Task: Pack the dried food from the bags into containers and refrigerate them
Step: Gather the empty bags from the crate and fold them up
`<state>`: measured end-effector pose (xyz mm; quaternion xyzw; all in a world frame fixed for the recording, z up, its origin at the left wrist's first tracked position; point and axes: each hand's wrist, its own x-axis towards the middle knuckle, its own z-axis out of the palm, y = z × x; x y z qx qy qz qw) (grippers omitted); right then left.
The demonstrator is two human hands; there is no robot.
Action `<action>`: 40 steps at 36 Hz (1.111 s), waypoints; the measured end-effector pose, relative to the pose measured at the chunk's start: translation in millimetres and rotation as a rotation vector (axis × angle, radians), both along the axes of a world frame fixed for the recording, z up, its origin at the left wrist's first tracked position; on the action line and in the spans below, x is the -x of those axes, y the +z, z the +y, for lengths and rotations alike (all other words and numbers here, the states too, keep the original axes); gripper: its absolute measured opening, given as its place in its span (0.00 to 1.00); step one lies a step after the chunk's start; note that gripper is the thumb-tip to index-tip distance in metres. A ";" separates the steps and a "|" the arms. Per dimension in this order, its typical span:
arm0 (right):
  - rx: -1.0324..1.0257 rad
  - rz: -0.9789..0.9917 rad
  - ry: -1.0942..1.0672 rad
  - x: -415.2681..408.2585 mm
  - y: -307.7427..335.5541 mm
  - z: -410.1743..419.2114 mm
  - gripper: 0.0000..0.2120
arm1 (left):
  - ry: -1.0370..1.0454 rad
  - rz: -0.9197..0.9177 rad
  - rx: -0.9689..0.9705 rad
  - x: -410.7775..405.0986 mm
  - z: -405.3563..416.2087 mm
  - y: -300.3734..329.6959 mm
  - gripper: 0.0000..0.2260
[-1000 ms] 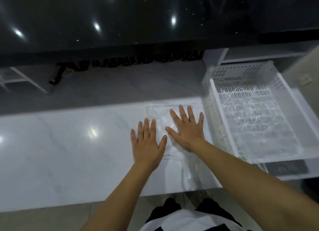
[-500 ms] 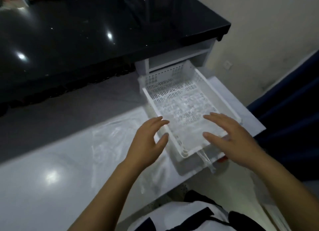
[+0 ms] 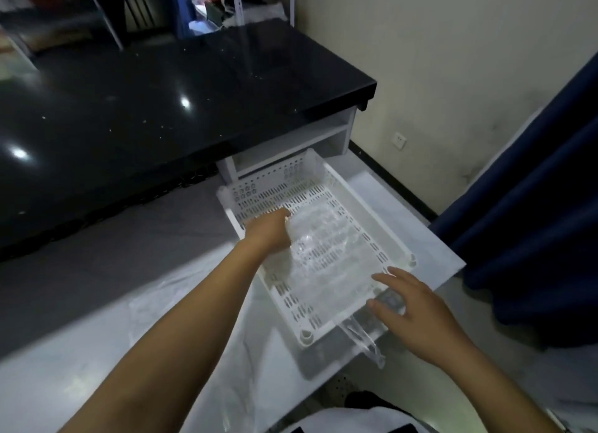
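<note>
A white perforated plastic basket (image 3: pixel 293 300) sits at the right end of the white marble counter (image 3: pixel 64 377). Clear plastic bags (image 3: pixel 326 245) lie flat inside it, and one clear bag (image 3: pixel 365 339) hangs over its near edge. My left hand (image 3: pixel 270 230) reaches over the basket's left wall, its fingers closed on the edge of the clear bags. My right hand (image 3: pixel 411 309) hovers at the basket's near right corner with fingers spread, holding nothing. Another flat clear bag (image 3: pixel 181 303) lies on the counter under my left forearm.
A black glossy countertop (image 3: pixel 161 102) stands beyond a grey gap, with a white shelf unit (image 3: pixel 291 141) beneath its right end. A cream wall with a socket (image 3: pixel 399 140) is at the right, beside a dark blue curtain (image 3: pixel 534 206).
Both hands lifted off the flat bag on the counter and moved right to the basket. My left hand took hold of the bags inside; the view swung right.
</note>
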<state>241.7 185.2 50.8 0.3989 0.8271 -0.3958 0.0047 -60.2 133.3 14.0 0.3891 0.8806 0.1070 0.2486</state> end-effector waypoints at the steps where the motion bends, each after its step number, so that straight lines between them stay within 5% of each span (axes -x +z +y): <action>1: -0.005 0.003 0.010 2.0 2.6 4.2 0.23 | 0.017 -0.043 -0.023 2.4 -1.9 4.8 0.26; 6: -0.035 0.147 0.093 30.8 26.6 24.2 0.28 | 0.004 -0.443 -0.338 8.9 -48.3 55.7 0.19; 10: 0.177 0.248 0.214 76.8 50.1 26.1 0.42 | -0.081 -0.768 -0.404 8.0 -117.4 107.3 0.20; 15: 0.436 0.227 0.492 146.0 68.1 4.2 0.33 | -0.065 -0.784 -0.366 20.7 -196.5 143.5 0.22; 20: 0.567 0.198 0.534 206.3 62.5 -40.1 0.31 | 0.092 -0.857 -0.407 49.9 -264.2 148.9 0.25; 23: 0.577 0.143 0.505 236.2 40.8 -71.9 0.26 | 0.184 -0.815 -0.382 72.4 -285.1 137.3 0.25; 26: 0.651 0.085 0.443 257.5 15.6 -98.9 0.12 | 0.269 -0.725 -0.287 93.3 -294.2 126.3 0.20; 29: 0.773 0.055 0.304 264.5 -4.9 -124.5 0.04 | 0.454 -0.390 -0.210 110.9 -298.0 111.8 0.19; 34: 0.776 0.063 0.001 247.4 -36.3 -154.0 0.03 | 0.668 0.170 -0.099 92.1 -286.7 71.1 0.30; 40: 0.605 0.103 -0.101 226.2 -66.3 -168.8 0.08 | 0.504 0.140 0.060 4.1 -272.6 -18.7 0.31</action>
